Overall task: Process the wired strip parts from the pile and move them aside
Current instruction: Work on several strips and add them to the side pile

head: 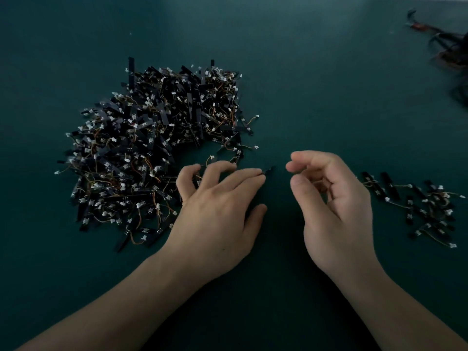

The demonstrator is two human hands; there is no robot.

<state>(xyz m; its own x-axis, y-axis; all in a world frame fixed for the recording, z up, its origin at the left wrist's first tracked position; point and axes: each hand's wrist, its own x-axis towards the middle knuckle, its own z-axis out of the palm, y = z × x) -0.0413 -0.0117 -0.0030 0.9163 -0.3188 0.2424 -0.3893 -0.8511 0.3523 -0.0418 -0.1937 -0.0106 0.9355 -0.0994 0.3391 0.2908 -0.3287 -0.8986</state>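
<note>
Carefully, I'm pinning one strip [269,170] beside the pile [152,148] under my left hand's [217,206] spread fingertips; my right hand [334,198], loosely curled, seemingly empty, should pinch its free end.

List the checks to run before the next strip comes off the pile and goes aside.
1. Pile in reach: ok. The left hand rests at the near edge of the pile.
2. One strip singled out: ok. A loose strip pokes out at the left index fingertip, outside the heap.
3. That strip's wire untangled: cannot tell; the hand covers it.
4. Right hand free: cannot tell; its fingers are curled, and something like wire shows blurred at the palm.
5. Room by the set-aside group: ok; bare mat lies around it.
</note>
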